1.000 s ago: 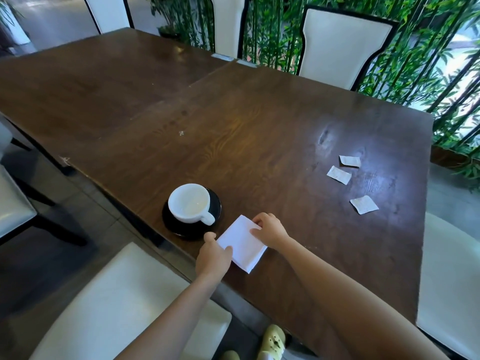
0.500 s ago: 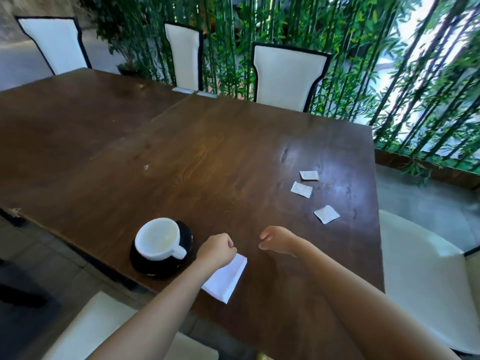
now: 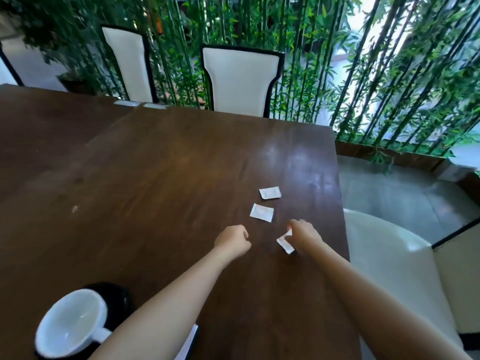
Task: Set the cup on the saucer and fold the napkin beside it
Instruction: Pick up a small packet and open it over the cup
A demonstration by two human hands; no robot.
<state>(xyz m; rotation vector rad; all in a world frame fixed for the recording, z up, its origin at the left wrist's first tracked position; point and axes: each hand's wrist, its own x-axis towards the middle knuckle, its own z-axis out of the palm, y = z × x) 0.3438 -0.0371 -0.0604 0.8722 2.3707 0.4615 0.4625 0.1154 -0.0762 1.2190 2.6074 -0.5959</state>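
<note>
Near left: white ceramic cup [image 3: 70,331] on black round saucer [image 3: 118,294], white folded napkin [image 3: 190,341] beside | our left hand [image 3: 232,240] fisted, empty | right hand [image 3: 304,233] pinches small white packet [image 3: 284,243] | we risk left forearm [image 3: 161,307] snagging napkin.

Cup [image 3: 70,326] on saucer [image 3: 117,294], on table [image 3: 155,178]. Napkin [image 3: 189,341] just right of cup, mostly under forearm. Packets [image 3: 261,212] well right of and behind cup. Nearest packet [image 3: 285,242] pinched in right hand [image 3: 304,236]. Left hand [image 3: 232,241] between cup and packets. Chairs [image 3: 240,79] far behind cup.
</note>
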